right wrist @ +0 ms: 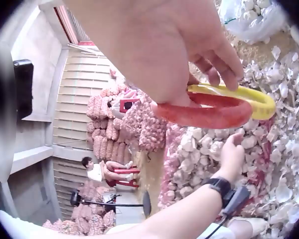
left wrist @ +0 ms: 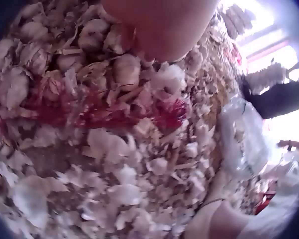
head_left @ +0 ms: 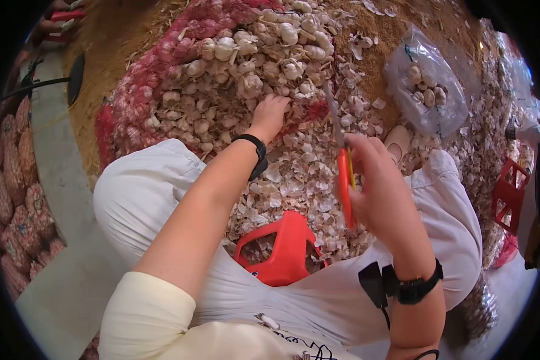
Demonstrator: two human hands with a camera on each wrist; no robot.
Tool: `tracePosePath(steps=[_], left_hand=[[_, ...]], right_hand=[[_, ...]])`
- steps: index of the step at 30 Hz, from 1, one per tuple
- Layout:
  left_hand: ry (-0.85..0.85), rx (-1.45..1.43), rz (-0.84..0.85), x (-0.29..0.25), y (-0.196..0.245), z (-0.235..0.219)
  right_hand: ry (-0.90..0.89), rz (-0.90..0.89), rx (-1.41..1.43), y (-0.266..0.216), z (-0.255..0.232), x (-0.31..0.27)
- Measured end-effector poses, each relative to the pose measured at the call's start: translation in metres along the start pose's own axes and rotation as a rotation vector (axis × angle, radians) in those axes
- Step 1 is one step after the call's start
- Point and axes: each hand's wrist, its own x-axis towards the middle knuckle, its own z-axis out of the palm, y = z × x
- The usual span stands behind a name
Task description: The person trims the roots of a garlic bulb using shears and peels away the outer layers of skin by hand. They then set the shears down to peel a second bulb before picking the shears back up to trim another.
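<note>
Garlic bulbs (head_left: 249, 86) lie heaped on a red mesh bag (head_left: 132, 111). My left hand (head_left: 270, 116) reaches onto the heap, its fingers extended among the bulbs; the left wrist view shows part of that hand (left wrist: 164, 27) over bulbs (left wrist: 126, 71), fingertips hidden. Right of it, my right hand (head_left: 383, 186) holds scissors by their orange-red handle (head_left: 344, 186), with the blades (head_left: 334, 111) pointing away towards the heap's edge. In the right wrist view, the right hand (right wrist: 159, 55) has its thumb at the red loop (right wrist: 209, 115) and fingers at the yellow loop (right wrist: 263, 105), which stand apart.
Loose garlic skins (head_left: 300, 186) cover the ground between the knees, around a red plastic stool (head_left: 282, 252). A clear bag (head_left: 447, 108) with several bulbs lies at the right. Another red stool (head_left: 510, 195) stands farther right. A seated person (right wrist: 94, 170) and stacked mesh sacks (right wrist: 152, 129) are in the background.
</note>
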Motion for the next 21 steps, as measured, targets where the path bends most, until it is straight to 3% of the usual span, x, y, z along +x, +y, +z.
tracePosePath(steps=[1, 3, 4, 6, 7, 9, 11, 13, 15, 18, 19, 21], left_hand=[[-0.009, -0.003, 0.002, 0.002, 0.003, 0.002], [-0.141, 0.377, 0.047, 0.006, 0.007, 0.008], [-0.147, 0.377, 0.050, 0.005, 0.006, 0.015], [-0.083, 0.696, 0.152, 0.000, 0.011, 0.021], [-0.079, 0.696, 0.154, 0.004, 0.012, 0.021], [-0.350, 0.607, 0.044, 0.013, 0.014, 0.020], [-0.315, 0.598, 0.052, 0.015, 0.015, 0.017], [-0.378, 0.413, -0.064, 0.018, 0.014, 0.003], [-0.335, 0.371, -0.023, 0.009, 0.008, -0.010], [-0.196, 0.050, -0.252, 0.002, 0.007, -0.021], [-0.190, 0.055, -0.247, 0.004, 0.000, -0.020], [-0.200, -0.591, -0.591, 0.006, -0.015, -0.027]], right_hand=[[-0.022, -0.036, 0.027, -0.006, -0.002, -0.002], [-0.044, -0.069, 0.057, -0.012, -0.005, -0.003], [-0.049, -0.088, 0.081, -0.014, -0.005, -0.004], [-0.058, -0.106, 0.101, -0.015, -0.005, -0.005], [-0.063, -0.114, 0.097, -0.015, -0.006, -0.005], [-0.060, -0.116, 0.090, -0.016, -0.006, -0.007], [-0.039, -0.092, 0.084, -0.015, -0.005, -0.007], [0.044, -0.138, 0.089, -0.011, -0.002, -0.006], [0.127, -0.190, 0.094, -0.013, -0.001, -0.005], [0.160, -0.194, 0.166, -0.019, -0.004, -0.001], [0.198, -0.221, 0.171, -0.020, -0.004, -0.001], [0.243, -0.257, 0.185, -0.019, -0.004, 0.000]])
